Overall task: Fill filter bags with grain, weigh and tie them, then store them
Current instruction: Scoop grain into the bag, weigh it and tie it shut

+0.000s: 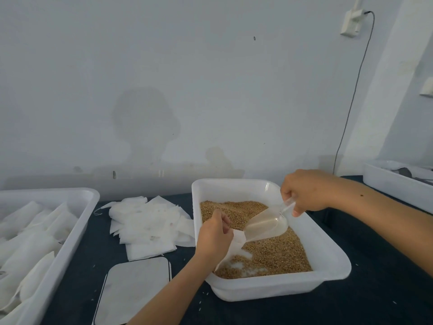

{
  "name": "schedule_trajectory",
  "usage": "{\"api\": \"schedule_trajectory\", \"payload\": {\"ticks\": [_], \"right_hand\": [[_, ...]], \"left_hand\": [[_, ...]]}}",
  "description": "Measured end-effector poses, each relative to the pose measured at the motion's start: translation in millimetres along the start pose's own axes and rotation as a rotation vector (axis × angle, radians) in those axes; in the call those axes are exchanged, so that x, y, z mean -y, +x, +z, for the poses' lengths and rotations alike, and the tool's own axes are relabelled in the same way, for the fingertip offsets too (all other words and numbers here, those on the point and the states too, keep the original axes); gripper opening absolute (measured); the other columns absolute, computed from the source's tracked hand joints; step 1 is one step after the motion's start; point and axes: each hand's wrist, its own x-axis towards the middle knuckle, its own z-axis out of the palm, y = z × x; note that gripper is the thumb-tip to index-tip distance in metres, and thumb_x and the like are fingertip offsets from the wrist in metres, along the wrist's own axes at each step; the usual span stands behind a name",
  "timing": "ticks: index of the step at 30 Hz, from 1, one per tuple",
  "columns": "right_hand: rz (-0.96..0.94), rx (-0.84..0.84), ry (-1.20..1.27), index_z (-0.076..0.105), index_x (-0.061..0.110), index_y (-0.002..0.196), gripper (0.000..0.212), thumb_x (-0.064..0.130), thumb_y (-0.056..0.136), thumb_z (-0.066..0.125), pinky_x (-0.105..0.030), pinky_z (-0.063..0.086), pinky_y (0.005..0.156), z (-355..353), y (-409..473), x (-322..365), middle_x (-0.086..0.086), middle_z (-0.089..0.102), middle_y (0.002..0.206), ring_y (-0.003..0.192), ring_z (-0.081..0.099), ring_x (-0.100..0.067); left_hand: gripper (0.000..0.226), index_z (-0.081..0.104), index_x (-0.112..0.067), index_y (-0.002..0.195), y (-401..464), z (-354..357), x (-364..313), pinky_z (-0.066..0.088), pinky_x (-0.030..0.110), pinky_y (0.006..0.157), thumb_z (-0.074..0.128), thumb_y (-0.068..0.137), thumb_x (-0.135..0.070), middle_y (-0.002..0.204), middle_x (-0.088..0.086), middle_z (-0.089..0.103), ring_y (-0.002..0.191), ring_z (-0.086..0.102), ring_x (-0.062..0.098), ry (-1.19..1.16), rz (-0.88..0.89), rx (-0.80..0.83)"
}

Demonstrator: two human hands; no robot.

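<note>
- Two hands over one white tub [332, 266] of brown grain [276, 252], sitting on the dark counter [375, 301].
- Left hand [214, 235]: fingers clamped on the mouth of one white filter bag [230, 250], which hangs down into the tub and touches the grain.
- Right hand [304, 193]: fingers curled round the handle of one clear scoop [267, 225], tilted, lip at the bag's mouth.
- One loose pile of flat empty bags [145, 226] left of the tub; count unclear.
- One flat grey scale [133, 289] at the near edge.
- One tray [70, 233] far left holding many filled bags.
- One more tray [396, 184] far right, contents unclear.
</note>
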Motion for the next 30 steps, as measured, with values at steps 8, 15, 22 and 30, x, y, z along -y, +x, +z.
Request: {"api": "schedule_trajectory", "payload": {"ticks": [8,15,22,30], "right_hand": [[0.162,0.054,0.449,0.048,0.012,0.085,0.012,0.019,0.094,0.052,-0.016,0.035,0.049,66,12,-9,0.001,0.05,0.078,0.062,0.046,-0.008],[0.166,0.001,0.538,0.051,0.003,0.123,0.03,0.017,0.097,0.046,-0.021,0.041,0.075,143,44,35,-0.009,0.056,0.119,0.098,0.054,-0.017],[0.148,-0.013,0.534,0.048,0.011,0.127,0.036,0.033,0.097,0.048,-0.025,0.04,0.085,160,51,43,-0.007,0.054,0.128,0.112,0.052,-0.019],[0.141,-0.073,0.44,0.055,0.015,0.084,0.013,0.023,0.094,0.053,-0.02,0.04,0.061,152,44,27,0.0,0.063,0.091,0.086,0.061,-0.015]], "left_hand": [[0.017,0.043,-0.018,0.091,10,-6,-1,0.04,0.015,0.05,0.049,0.09,-0.002,0.08,-0.002,0.047,0.066,0.045,0.009,-0.178,-0.166,-0.018],[0.006,0.05,-0.004,0.097,23,-31,-20,0.052,0.026,0.042,0.053,0.092,-0.001,0.073,0.008,0.056,0.051,0.059,0.017,-0.766,-0.499,0.236],[0.012,0.057,0.005,0.092,31,-55,-25,0.055,0.03,0.043,0.045,0.093,0.003,0.073,0.014,0.063,0.048,0.066,0.021,-1.213,-0.695,0.307],[0.02,0.057,0.007,0.091,29,-60,-13,0.054,0.037,0.04,0.052,0.072,0.005,0.067,0.021,0.065,0.052,0.067,0.028,-1.361,-0.742,0.407]]}}
